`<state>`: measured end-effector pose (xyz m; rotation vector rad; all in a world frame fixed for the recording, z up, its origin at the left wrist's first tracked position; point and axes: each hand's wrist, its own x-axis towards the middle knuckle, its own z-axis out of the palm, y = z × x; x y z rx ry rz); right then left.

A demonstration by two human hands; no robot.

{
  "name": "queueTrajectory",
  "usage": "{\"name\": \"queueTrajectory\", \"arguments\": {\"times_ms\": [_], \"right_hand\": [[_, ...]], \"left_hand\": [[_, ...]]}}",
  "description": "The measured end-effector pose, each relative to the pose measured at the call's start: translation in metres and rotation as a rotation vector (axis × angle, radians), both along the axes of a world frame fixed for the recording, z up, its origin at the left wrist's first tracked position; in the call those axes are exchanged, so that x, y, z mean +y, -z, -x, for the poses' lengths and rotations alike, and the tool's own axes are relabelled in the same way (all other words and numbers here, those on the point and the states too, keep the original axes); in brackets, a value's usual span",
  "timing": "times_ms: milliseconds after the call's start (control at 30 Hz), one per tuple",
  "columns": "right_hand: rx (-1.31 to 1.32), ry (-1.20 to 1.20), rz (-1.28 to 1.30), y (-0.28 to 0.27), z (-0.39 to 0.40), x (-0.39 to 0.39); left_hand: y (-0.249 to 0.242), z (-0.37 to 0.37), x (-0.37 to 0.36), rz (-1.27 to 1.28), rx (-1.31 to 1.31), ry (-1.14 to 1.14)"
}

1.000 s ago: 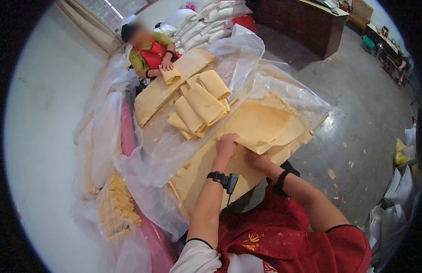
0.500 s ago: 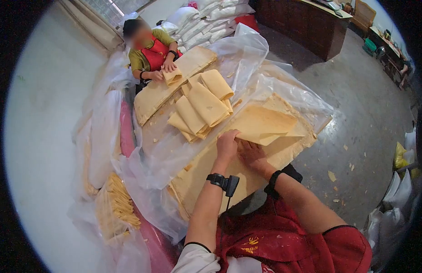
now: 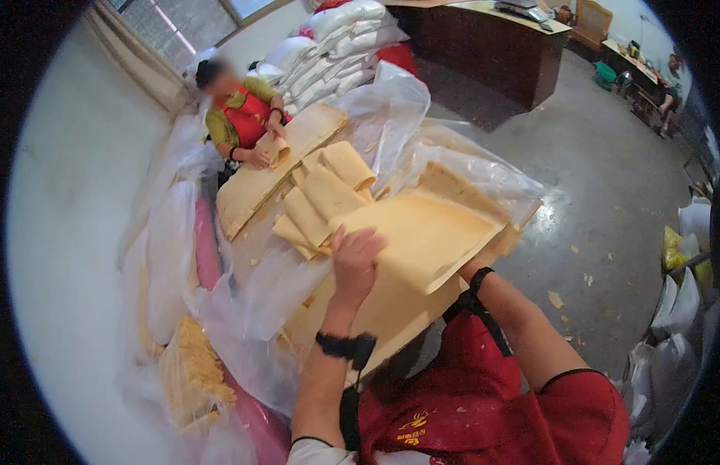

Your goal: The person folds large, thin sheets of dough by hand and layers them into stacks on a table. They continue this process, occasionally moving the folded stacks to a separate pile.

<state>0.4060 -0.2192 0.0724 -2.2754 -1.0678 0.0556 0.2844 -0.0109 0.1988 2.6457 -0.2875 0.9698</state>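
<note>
A thin, pale yellow sheet (image 3: pixel 429 232), looking like bean curd skin, is raised and curved over the stack of sheets (image 3: pixel 395 314) before me. My left hand (image 3: pixel 357 260) is at the sheet's left edge, fingers stretched out and apart. Under the sheet's right side goes my right hand (image 3: pixel 471 269); its fingers are hidden by the sheet. Just beyond my left hand lies a pile of folded sheets (image 3: pixel 329 194).
Across the table, a co-worker (image 3: pixel 247 116) handles a folded piece on another stack (image 3: pixel 321 124). Clear plastic film (image 3: pixel 259 310) drapes around the stacks. White sacks (image 3: pixel 336 46) are piled at the back; a dark wooden desk (image 3: pixel 476 54) stands behind. More sacks (image 3: pixel 666 372) are at right.
The sheet has risen off the stack and spread leftward. My left hand has moved left, its fingers opening; my right hand has gone under the sheet at the right. The view has shifted slightly.
</note>
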Motion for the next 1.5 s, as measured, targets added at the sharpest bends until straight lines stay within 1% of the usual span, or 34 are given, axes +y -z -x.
{"name": "queueTrajectory", "arguments": {"times_ms": [100,200,233,300,333,367,400,433,467,500,533,567,633,667,700,733,767,833,867,933,1000,1033,1067,1133,1167,1200,1233,1300,1333,1367,1400,1433,1467,1500], "right_hand": [[0.198,0.053,-0.174,-0.008,-0.015,-0.039],[0.368,0.076,-0.317,-0.008,-0.032,-0.038],[0.421,0.086,-0.352,-0.006,-0.04,-0.031],[0.465,0.071,-0.371,0.019,-0.065,-0.022],[0.357,0.099,-0.241,0.05,-0.088,-0.012],[0.244,0.124,-0.113,0.067,-0.097,0.0],[0.322,0.09,-0.086,0.05,-0.09,-0.002],[0.322,0.074,-0.076,0.052,-0.085,-0.004],[0.419,0.179,-0.015,0.056,-0.073,-0.011],[0.509,0.285,0.044,0.058,-0.061,-0.015],[0.504,0.27,0.053,0.051,-0.046,-0.02],[0.516,0.287,0.082,0.044,-0.028,-0.028],[0.53,0.293,0.12,0.031,0.005,-0.037],[0.443,0.299,0.143,0.027,0.017,-0.04],[0.352,0.311,0.161,0.025,0.025,-0.043],[0.347,0.311,0.165,0.025,0.03,-0.046],[0.375,0.335,0.178,0.025,0.035,-0.05],[0.395,0.355,0.203,0.028,0.046,-0.061],[0.383,0.334,0.177,0.032,0.051,-0.068],[0.365,0.307,0.151,0.041,0.061,-0.079],[0.422,0.354,-0.015,0.047,0.071,-0.087],[0.419,0.355,-0.012,0.049,0.072,-0.088],[0.423,0.361,-0.021,0.05,0.071,-0.089],[0.422,0.369,-0.026,0.048,0.076,-0.092],[0.679,0.306,0.05,0.046,0.081,-0.09],[0.934,0.234,0.128,0.044,0.086,-0.087],[0.928,0.225,0.13,0.047,0.094,-0.086],[1.186,0.224,-0.081,0.064,0.118,-0.082],[1.185,0.214,-0.077,0.089,0.126,-0.085],[1.006,-0.066,-0.1,0.126,0.13,-0.093],[0.817,-0.336,-0.12,0.145,0.132,-0.098],[1.13,-0.221,-0.101,0.106,0.151,-0.088],[1.458,-0.025,-0.122,0.058,0.173,-0.076],[1.71,0.223,-0.15,0.009,0.194,-0.064]], "left_hand": [[0.034,0.041,0.031,0.03,0.081,-0.081],[0.069,0.087,0.047,0.092,0.175,-0.145],[0.09,0.101,0.053,0.09,0.178,-0.142],[0.129,0.133,0.067,0.001,0.405,-0.175],[0.131,0.148,0.067,-0.173,0.576,-0.212],[0.132,0.16,0.071,-0.17,0.581,-0.237],[0.137,0.169,0.075,-0.147,0.589,-0.279],[0.14,0.175,0.074,-0.12,0.596,-0.315],[0.143,0.182,0.072,-0.103,0.602,-0.33],[0.14,0.181,0.071,0.008,0.598,-0.341],[0.136,0.178,0.071,0.116,0.588,-0.348],[0.134,0.176,0.062,0.125,0.587,-0.363],[0.133,0.17,0.022,0.224,0.619,-0.359],[0.132,0.168,0.003,0.229,0.62,-0.366],[0.13,0.163,-0.016,0.116,0.743,-0.413],[0.13,0.162,-0.026,0.003,0.863,-0.456],[0.137,0.164,-0.026,0.011,0.861,-0.454],[0.156,0.168,-0.023,0.025,0.783,-0.367],[0.162,0.174,-0.022,0.038,0.78,-0.371],[0.163,0.182,-0.019,-0.02,0.775,-0.255],[0.165,0.186,-0.017,-0.061,0.738,-0.233],[0.166,0.189,-0.018,-0.105,0.703,-0.209],[0.168,0.19,-0.02,-0.101,0.701,-0.208],[0.156,0.191,-0.032,0.032,0.759,-0.165],[0.15,0.194,-0.044,0.036,0.752,-0.167],[0.139,0.201,-0.061,-0.03,0.794,-0.113],[0.133,0.207,-0.075,-0.098,0.836,-0.063],[0.145,0.222,-0.091,-0.162,0.812,-0.096],[0.16,0.227,-0.093,-0.161,0.724,-0.15],[0.173,0.229,-0.092,-0.16,0.636,-0.201],[0.182,0.228,-0.09,-0.09,0.569,-0.214],[0.182,0.23,-0.089,-0.08,0.573,-0.219],[0.178,0.228,-0.085,-0.051,0.516,-0.155],[0.173,0.227,-0.081,-0.027,0.453,-0.092]]}}
